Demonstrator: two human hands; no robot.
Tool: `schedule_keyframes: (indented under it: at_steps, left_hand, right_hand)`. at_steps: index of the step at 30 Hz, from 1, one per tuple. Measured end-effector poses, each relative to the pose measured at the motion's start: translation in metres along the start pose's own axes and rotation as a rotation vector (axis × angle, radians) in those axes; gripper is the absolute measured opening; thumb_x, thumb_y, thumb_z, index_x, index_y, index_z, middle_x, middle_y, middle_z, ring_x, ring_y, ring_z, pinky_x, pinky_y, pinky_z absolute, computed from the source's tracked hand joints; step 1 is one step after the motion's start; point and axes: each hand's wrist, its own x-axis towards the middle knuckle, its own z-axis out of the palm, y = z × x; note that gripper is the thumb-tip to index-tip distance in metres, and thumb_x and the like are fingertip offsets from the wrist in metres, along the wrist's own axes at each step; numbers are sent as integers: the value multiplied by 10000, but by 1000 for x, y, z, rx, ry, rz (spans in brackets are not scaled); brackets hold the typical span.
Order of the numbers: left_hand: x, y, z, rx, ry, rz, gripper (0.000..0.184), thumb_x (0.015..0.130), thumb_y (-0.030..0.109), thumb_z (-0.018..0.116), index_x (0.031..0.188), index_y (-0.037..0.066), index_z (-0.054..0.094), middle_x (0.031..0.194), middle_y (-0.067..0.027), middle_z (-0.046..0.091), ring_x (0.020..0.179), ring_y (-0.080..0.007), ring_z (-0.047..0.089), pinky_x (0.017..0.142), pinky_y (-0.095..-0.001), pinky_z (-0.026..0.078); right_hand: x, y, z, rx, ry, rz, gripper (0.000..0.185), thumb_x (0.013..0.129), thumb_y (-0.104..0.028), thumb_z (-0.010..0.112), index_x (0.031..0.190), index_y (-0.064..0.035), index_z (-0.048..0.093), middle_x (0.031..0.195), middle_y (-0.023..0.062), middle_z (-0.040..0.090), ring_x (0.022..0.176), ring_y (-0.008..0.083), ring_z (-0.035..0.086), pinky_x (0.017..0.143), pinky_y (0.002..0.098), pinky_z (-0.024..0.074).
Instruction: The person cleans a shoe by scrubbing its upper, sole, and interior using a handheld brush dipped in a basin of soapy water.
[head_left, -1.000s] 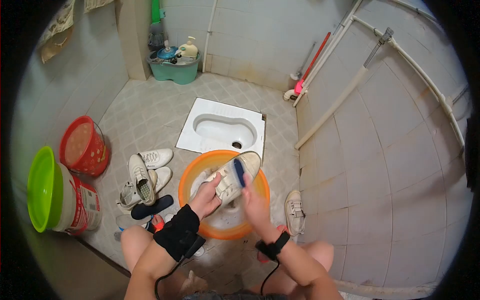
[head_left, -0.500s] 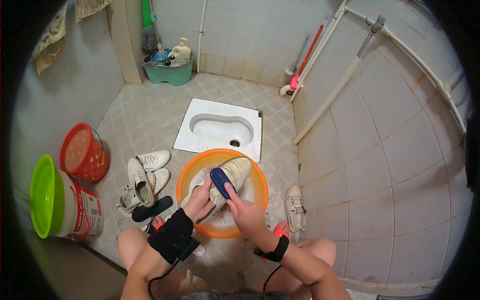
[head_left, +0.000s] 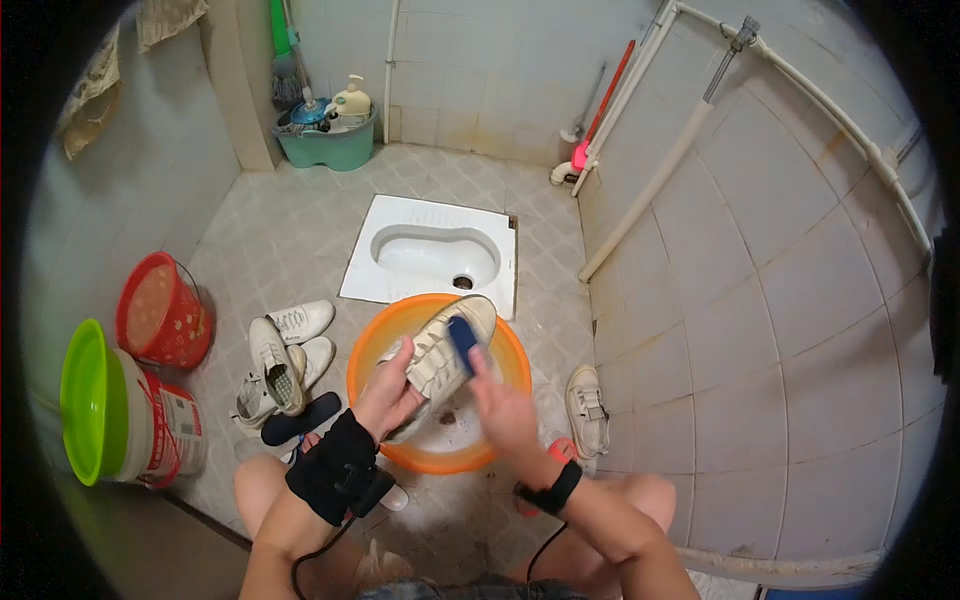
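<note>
Over an orange basin [head_left: 363, 372] of sudsy water, my left hand [head_left: 390, 397] grips a white sneaker [head_left: 432, 362] by its heel end, toe pointing up and away. My right hand [head_left: 503, 408], slightly smeared by motion, is closed on a dark blue scrubbing brush [head_left: 462, 346]. The brush lies against the right side of the shoe near the toe. Its bristles are hidden from me.
Several white shoes [head_left: 285, 350] and a dark insole [head_left: 301, 420] lie left of the basin. One sneaker [head_left: 587, 411] stands by the right wall. A squat toilet [head_left: 360, 270] is beyond. Red bucket [head_left: 165, 310] and green basin [head_left: 84, 405] are at left.
The brush has shifted from across the shoe's middle to its right side, turning more upright. My right hand has moved right and slightly down; the shoe's upper now shows more.
</note>
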Motion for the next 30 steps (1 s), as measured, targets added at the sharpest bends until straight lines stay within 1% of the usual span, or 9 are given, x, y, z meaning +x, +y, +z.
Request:
schedule_keyframes:
  at_steps: [4,7,11,17,19,21,24,28,30]
  left_hand:
    - [-5,4,8,-47,-36,0,519,962,394,287,1284,-4,371,1277,-162,461,1168,-287,467,991,-408,390]
    - [-3,2,15,-57,-69,-14,518,962,398,281,1280,0,377,1255,-158,480,1150,-283,484,980,-402,403]
    - [-2,-3,8,65,11,10,484,963,374,315,1271,8,389,1243,-129,492,1117,-249,512,959,-377,419]
    - [-12,-8,29,266,64,43,390,953,299,410,1228,25,446,1156,-95,557,1005,-209,575,884,-333,465]
    - [-15,-9,23,442,138,75,370,941,238,464,1195,-32,471,1141,-99,554,984,-173,564,836,-306,456]
    - [-20,-9,25,567,248,105,461,903,365,511,1038,-71,572,984,-109,618,891,-162,583,749,-280,457]
    - [-20,-10,10,1392,410,-39,795,772,687,460,757,-93,611,670,-217,600,719,-266,597,682,-339,454]
    - [-30,-2,28,1513,399,-174,769,808,665,422,802,-80,609,690,-241,592,732,-307,587,714,-379,448]
    - [-23,-14,9,1418,239,234,727,839,628,406,856,-69,612,714,-234,604,763,-309,591,737,-367,446]
  right_hand:
    - [-14,-2,4,-91,-42,-237,465,887,-309,514,1335,-263,400,505,105,493,396,274,496,385,390,372]
    - [14,9,-8,-88,105,-67,452,885,-274,523,1326,-263,421,513,128,500,423,283,502,411,393,398]
    - [-25,-25,-12,-42,-151,-265,455,886,-274,518,1328,-238,415,578,145,558,451,294,517,437,386,412]
    - [13,-3,-18,9,-23,122,456,881,-245,525,1324,-243,417,584,178,551,516,332,559,468,410,414]
    - [-7,-14,-10,138,-32,-137,427,901,-304,478,1320,-247,417,566,175,548,499,342,558,467,424,425]
    - [-1,-3,-14,105,-75,-210,436,897,-289,491,1324,-251,411,563,174,547,510,340,566,469,428,429]
    - [22,25,-15,25,-27,142,457,885,-268,517,1328,-248,408,557,167,548,497,329,561,459,416,431]
    - [-10,-10,-17,1,-74,-109,435,895,-265,497,1322,-230,417,615,158,586,489,323,552,451,413,435]
    - [-8,3,-11,-1,-33,-291,429,901,-269,486,1323,-234,416,642,157,594,477,307,548,441,413,429]
